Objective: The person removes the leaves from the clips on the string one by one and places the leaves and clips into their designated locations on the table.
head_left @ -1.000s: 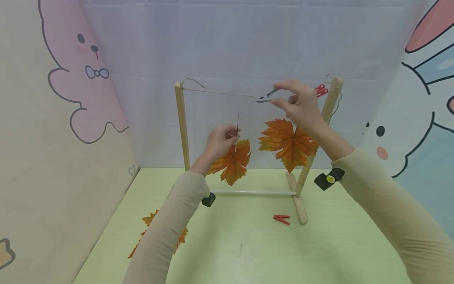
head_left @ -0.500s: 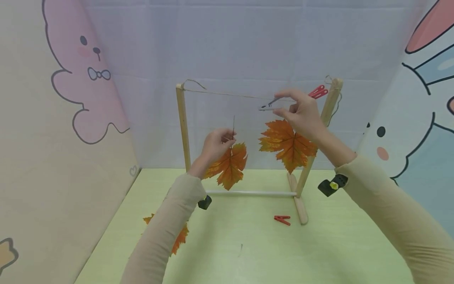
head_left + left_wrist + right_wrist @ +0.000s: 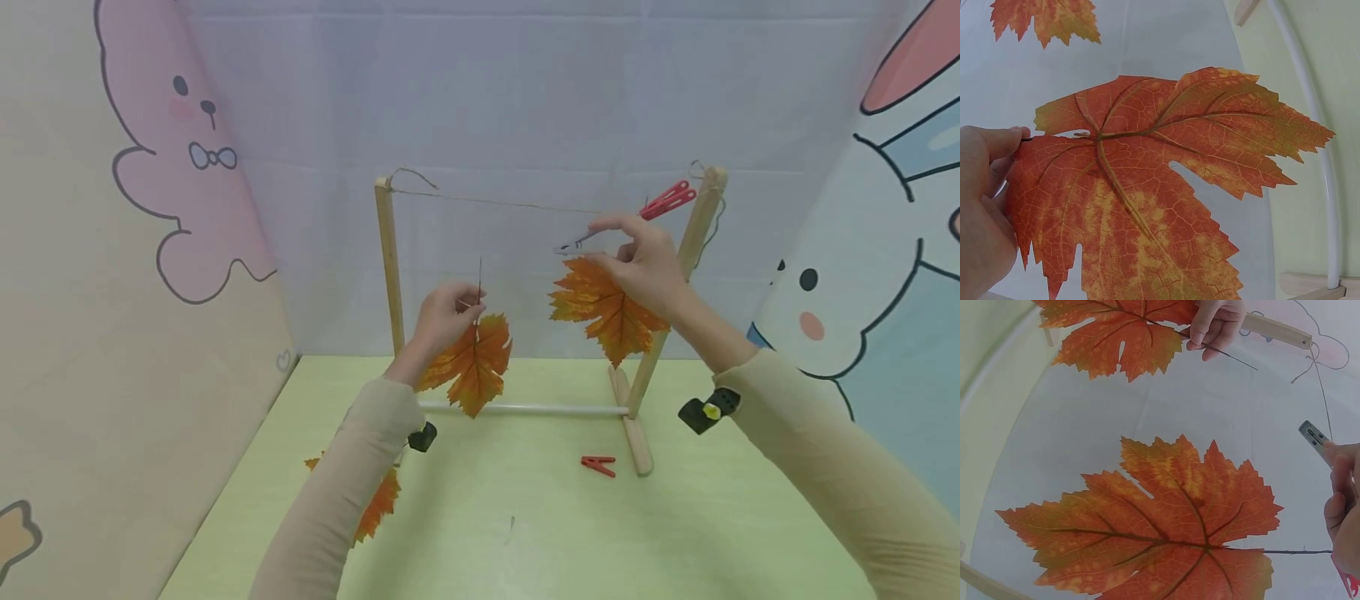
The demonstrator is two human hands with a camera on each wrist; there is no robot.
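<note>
My left hand (image 3: 448, 317) pinches the thin dark stem of an orange artificial maple leaf (image 3: 478, 375), which hangs below the fingers with the stem's end pointing up. In the left wrist view the leaf's veined blade (image 3: 1141, 169) spreads out beside the fingers. My right hand (image 3: 648, 258) holds a grey clothespin (image 3: 572, 246) between thumb and fingers, its tip pointing left and below the string (image 3: 487, 201). Close to that hand, a second maple leaf (image 3: 611, 317) hangs near the red clothespins (image 3: 669, 198) at the string's right end; the hand partly covers it.
The string spans a wooden frame with a left post (image 3: 387, 258), a right post (image 3: 697, 217) and a white bottom bar (image 3: 540, 409). On the table (image 3: 570, 550) lie a red clothespin (image 3: 597, 465) and another leaf (image 3: 382, 504), partly behind my left forearm.
Both hands have sunk away from the string. The left moves down and left with its leaf; the right lowers the grey clothespin and shifts slightly right.
</note>
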